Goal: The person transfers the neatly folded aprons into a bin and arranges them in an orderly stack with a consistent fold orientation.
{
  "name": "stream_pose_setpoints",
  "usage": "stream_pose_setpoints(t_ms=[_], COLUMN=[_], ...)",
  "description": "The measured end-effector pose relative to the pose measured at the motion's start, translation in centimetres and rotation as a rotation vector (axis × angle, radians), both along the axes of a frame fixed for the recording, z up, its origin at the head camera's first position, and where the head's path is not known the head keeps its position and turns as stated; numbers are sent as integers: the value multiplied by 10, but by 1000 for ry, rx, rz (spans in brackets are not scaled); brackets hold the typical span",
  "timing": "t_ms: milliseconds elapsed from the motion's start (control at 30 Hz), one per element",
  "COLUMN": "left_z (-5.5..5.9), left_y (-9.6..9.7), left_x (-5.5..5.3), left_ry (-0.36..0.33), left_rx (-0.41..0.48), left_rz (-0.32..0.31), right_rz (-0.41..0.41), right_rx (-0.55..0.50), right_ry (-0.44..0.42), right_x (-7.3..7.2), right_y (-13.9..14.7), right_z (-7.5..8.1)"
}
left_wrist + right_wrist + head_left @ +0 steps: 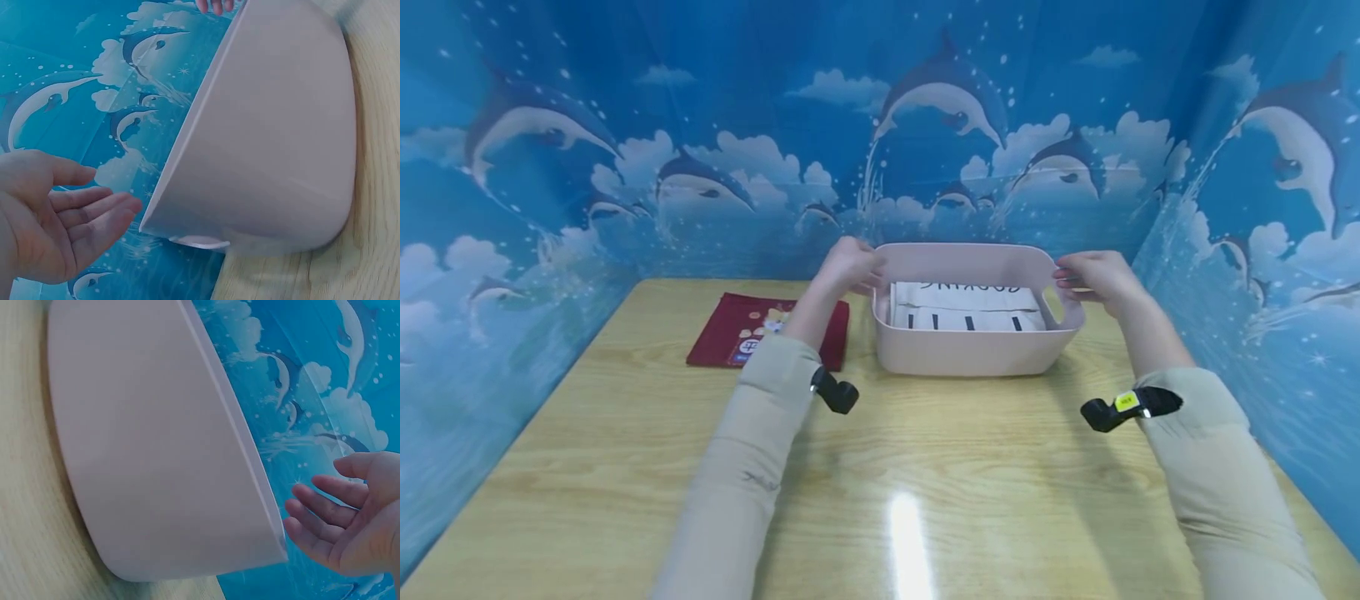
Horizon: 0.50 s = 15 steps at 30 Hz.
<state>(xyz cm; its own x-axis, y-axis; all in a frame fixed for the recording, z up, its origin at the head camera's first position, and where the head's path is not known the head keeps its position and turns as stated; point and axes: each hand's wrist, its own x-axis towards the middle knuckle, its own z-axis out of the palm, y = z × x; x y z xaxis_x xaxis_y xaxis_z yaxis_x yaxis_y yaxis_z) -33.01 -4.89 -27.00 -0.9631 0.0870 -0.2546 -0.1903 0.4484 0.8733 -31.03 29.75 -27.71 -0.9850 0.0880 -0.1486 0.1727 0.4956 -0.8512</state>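
A pale pink plastic storage bin [966, 354] stands on the table, seen close from its front side in both wrist views. Folded white fabric [962, 296] lies inside, printed with black upside-down lettering and short dark bars. At the bin's left end, my left hand [852, 265] has its fingertips right by the rim; the left wrist view shows its fingers loosely extended, palm up, around no object. My right hand [1101, 275] is beside the oval handle hole at the other end. In the right wrist view its relaxed fingers [325, 515] hold nothing.
Left of the bin, a flat dark red fabric piece [715, 333] with a cartoon print lies partly behind my left forearm. Blue dolphin-patterned curtains [925, 100] enclose the back and sides of the light wooden table [970, 467]. Each sleeve cuff carries a small black camera [835, 392].
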Motion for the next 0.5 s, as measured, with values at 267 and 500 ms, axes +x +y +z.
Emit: stream_pose_setpoints(t_ms=[267,500], left_z=[-6,-17], left_y=[-10,-22], left_x=[3,13], left_ry=[163,338], left_rx=[-238,-371], left_rz=[-69,-11], right_rz=[58,120], right_rx=[217,428], right_ry=[145,312], right_x=[9,20], right_y=[-14,-27], right_z=[-3,-9])
